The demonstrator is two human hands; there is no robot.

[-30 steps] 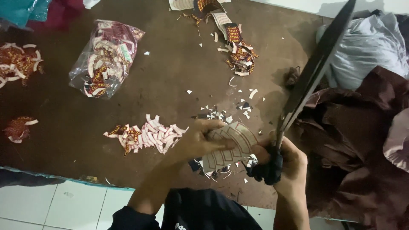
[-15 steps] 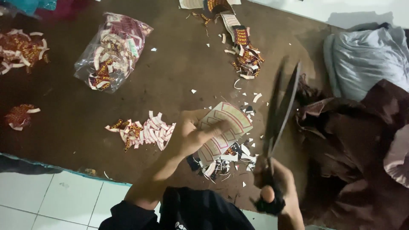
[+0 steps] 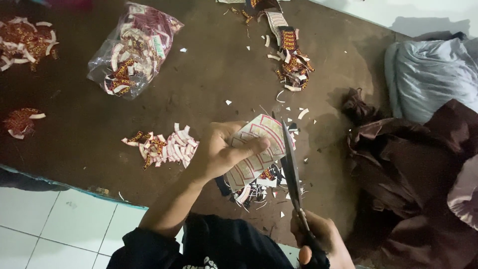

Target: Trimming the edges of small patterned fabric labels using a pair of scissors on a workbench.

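far left piles: two small heaps of cut red-and-white labels (image 3: 22,40) sit on the dark brown worktop (image 3: 209,74), one up by the top corner, one lower down near the left edge

plastic bag: clear bag (image 3: 133,50) stuffed with the same kind of labels, lying on the worktop a bit right of those heaps

fanned stack: little spread of cut label pieces (image 3: 164,147) on the worktop, just left of the left hand, not touching it as far as I can see

left hand: left hand (image 3: 219,152) has its fingers (image 3: 249,148) curled around a sheet of uncut labels (image 3: 259,149), thumb across the front, held above the worktop near its front edge

scraps: bunch of offcuts (image 3: 259,189) lying right under the sheet

scissors: long scissors (image 3: 291,169), blades pretty much closed and running along the right edge of the sheet, touching it

top middle pile: another messy heap of labels (image 3: 294,62) further back on the worktop

right hand: right hand (image 3: 318,241) wrapped tight on the scissor handles at the bottom of the shot

right side: dark brown fabric (image 3: 413,184) bunched up, with a grey-blue cloth bundle (image 3: 428,74) behind it
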